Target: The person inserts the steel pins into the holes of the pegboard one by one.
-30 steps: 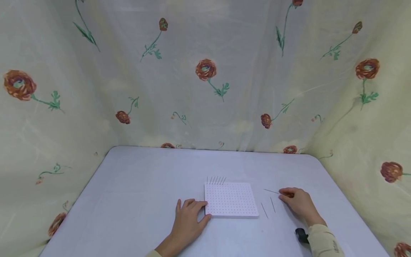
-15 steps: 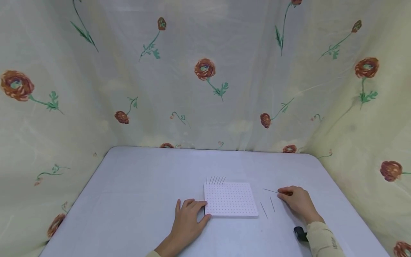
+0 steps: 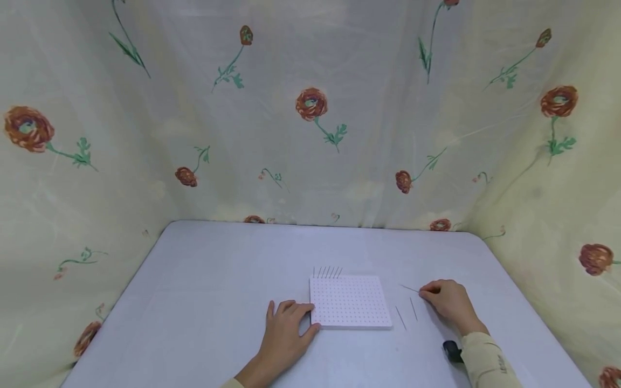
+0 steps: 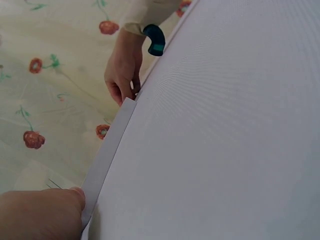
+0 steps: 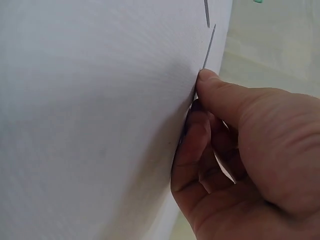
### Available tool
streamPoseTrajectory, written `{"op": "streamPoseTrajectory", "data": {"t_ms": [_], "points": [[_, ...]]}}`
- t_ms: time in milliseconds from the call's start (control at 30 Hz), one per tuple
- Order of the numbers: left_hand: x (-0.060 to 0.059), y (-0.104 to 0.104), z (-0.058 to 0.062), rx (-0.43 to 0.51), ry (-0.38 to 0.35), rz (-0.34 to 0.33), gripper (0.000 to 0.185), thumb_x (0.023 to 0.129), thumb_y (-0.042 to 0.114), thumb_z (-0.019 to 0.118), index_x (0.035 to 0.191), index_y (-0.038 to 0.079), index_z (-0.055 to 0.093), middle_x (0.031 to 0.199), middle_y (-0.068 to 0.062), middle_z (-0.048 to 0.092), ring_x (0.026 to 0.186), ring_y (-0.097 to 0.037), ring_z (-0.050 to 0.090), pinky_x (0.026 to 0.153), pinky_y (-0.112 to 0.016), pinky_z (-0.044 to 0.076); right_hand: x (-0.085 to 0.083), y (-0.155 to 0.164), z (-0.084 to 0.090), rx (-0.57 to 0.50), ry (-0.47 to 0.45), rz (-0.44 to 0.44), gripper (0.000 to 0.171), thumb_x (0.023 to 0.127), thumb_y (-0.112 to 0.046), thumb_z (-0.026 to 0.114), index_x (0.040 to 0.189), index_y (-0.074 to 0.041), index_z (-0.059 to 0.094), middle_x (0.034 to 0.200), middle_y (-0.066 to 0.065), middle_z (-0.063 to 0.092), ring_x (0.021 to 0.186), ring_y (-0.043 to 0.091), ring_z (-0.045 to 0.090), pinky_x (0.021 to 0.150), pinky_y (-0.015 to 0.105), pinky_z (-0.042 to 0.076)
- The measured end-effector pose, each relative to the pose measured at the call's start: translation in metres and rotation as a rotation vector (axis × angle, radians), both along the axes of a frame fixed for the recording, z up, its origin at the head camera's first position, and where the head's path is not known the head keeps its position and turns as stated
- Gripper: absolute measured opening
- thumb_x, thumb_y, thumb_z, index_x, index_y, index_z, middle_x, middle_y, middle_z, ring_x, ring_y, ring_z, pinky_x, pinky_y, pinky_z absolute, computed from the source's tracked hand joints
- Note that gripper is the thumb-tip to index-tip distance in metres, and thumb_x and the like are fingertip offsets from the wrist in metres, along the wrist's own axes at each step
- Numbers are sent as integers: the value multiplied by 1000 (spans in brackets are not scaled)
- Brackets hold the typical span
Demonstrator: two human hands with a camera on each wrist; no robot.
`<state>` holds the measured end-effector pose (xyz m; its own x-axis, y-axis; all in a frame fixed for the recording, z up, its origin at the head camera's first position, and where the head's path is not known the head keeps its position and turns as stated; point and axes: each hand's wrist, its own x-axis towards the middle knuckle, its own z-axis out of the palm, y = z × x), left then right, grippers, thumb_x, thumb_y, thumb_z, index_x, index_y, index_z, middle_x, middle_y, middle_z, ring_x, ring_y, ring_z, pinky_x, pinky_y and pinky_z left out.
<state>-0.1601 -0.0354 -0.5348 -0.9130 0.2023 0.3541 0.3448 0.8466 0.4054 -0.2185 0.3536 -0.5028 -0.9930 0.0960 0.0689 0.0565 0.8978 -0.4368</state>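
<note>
A white pegboard (image 3: 349,304) with rows of small holes lies on the white table. Several thin metal pins (image 3: 328,272) stand along its far left edge. My left hand (image 3: 286,334) rests at the board's near left corner, thumb at the front and a finger on the left side. To the right of the board, my right hand (image 3: 451,304) pinches the end of a thin metal pin (image 5: 210,45) between thumb and finger, low at the table. Two more pins lie on the table, one pin (image 3: 400,318) nearer the board and another pin (image 3: 413,309) beside it.
The table (image 3: 218,285) has rounded far corners. A flowered curtain (image 3: 359,161) hangs behind it and on both sides. On the right wrist sits a small black device (image 3: 452,351).
My right thumb and fingers have drawn closer together at the pin's end, and the pin's angle has shifted slightly. The left hand and the board stay in place.
</note>
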Motion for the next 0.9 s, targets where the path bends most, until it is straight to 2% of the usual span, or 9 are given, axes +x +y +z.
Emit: {"op": "streamPoseTrajectory", "data": {"t_ms": [267, 500, 700, 900], "points": [[0, -1, 2, 2, 23, -6, 40, 80, 50, 68, 114, 28, 64, 110, 9, 69, 113, -21, 54, 104, -69, 23, -3, -2, 2, 53, -6, 60, 8, 85, -18, 68, 83, -10, 70, 77, 2, 67, 72, 16, 56, 66, 33, 44], [1, 0, 3, -1, 16, 0, 41, 80, 50, 68, 114, 28, 64, 110, 8, 69, 113, -21, 54, 104, -69, 23, -8, -6, 7, 129, -63, 134, 10, 87, -13, 62, 80, -6, 66, 70, 1, 61, 65, 14, 50, 60, 30, 42], [1, 1, 3, 0, 12, 1, 41, 80, 50, 68, 114, 28, 64, 110, 8, 69, 114, -21, 54, 104, -69, 22, -10, -7, 11, 189, -66, 196, 10, 84, -11, 58, 77, -5, 63, 66, 0, 58, 61, 13, 48, 59, 30, 42], [1, 0, 3, -6, 26, -3, 41, 80, 50, 68, 114, 28, 64, 110, 8, 69, 113, -21, 54, 104, -69, 23, -11, -8, 11, 209, -91, 214, 9, 82, -10, 57, 75, -6, 60, 65, 0, 55, 62, 13, 47, 60, 30, 41]]}}
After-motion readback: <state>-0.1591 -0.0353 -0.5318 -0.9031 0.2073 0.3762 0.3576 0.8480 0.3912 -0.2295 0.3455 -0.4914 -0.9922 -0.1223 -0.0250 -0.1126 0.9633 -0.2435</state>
